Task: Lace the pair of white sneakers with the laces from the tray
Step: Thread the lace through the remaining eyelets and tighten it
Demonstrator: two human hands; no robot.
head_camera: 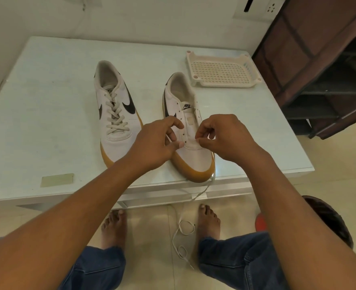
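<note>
I am at home, by the look: bare feet [113, 229] on a tiled floor [235, 208], a low counter [47, 122], a dark shelf [319, 70] beside.

"NIKE" on the right sneaker's tongue [187, 106]

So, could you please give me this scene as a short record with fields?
laced sneaker: on the table, to the left
other sneaker: upper holes bare, at the table's front edge
left hand: pinches the lace
right hand: pinches the lace near the toe
lace: hangs off the table to the floor
tray: table's back right corner
</note>
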